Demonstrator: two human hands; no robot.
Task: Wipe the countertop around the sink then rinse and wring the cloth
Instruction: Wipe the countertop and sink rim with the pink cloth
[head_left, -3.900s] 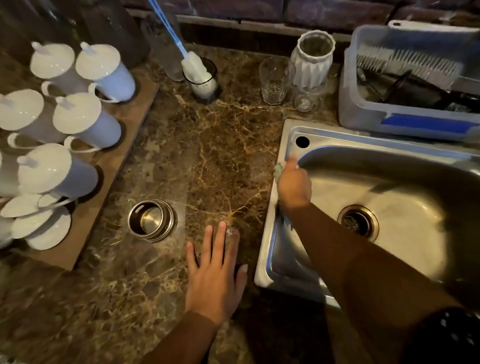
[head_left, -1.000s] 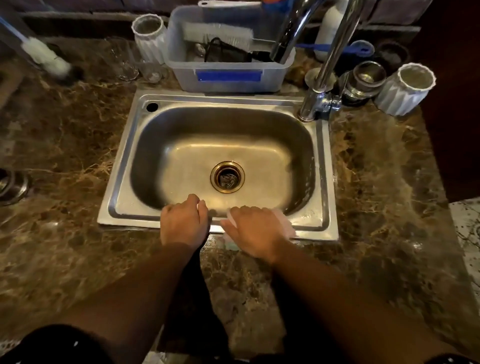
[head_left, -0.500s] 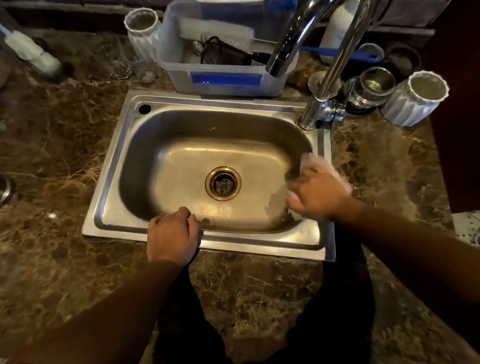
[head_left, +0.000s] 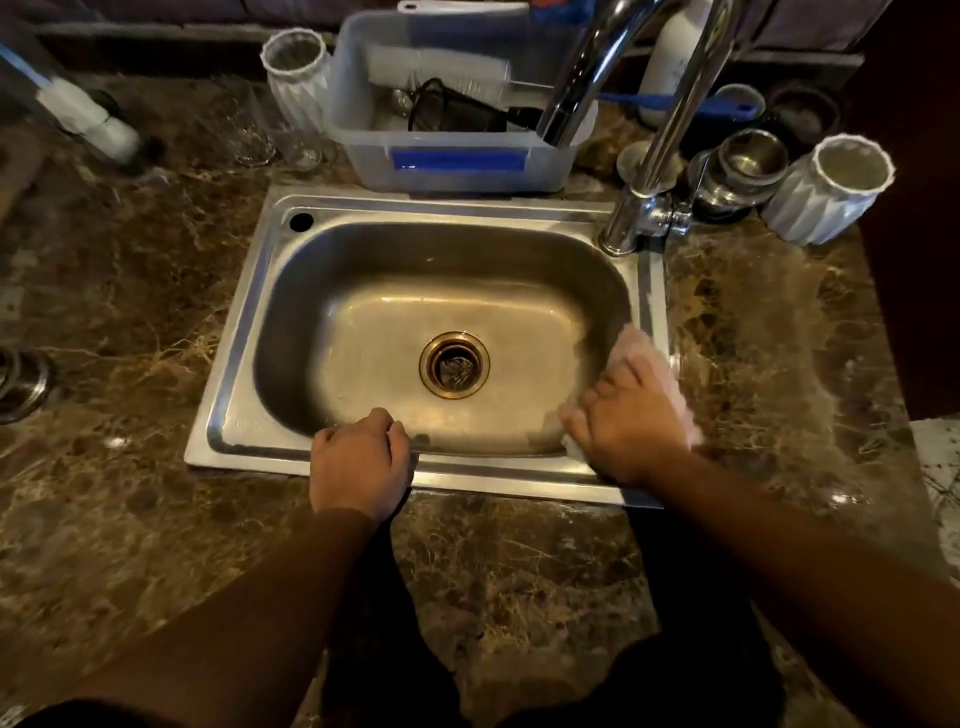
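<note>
A steel sink (head_left: 244, 332) sits in a brown marble countertop (head_left: 769, 364). My right hand (head_left: 631, 421) presses a pale pink cloth (head_left: 644, 351) onto the sink's right rim near the front right corner; most of the cloth is hidden under the hand. My left hand (head_left: 361, 460) rests curled on the sink's front rim, holding nothing I can see. The chrome tap (head_left: 644, 156) rises at the sink's back right corner, and no water runs from it.
Behind the sink stands a plastic tub (head_left: 457, 166) with brushes. White ribbed cups (head_left: 831, 192) (head_left: 298, 78), steel bowls (head_left: 748, 166) and glasses (head_left: 291, 140) line the back. A steel ring (head_left: 21, 382) lies at the far left.
Over the last second my right hand slid the cloth from the sink's front rim to its right rim, then back a little toward the front corner. My left hand stayed on the front rim.
</note>
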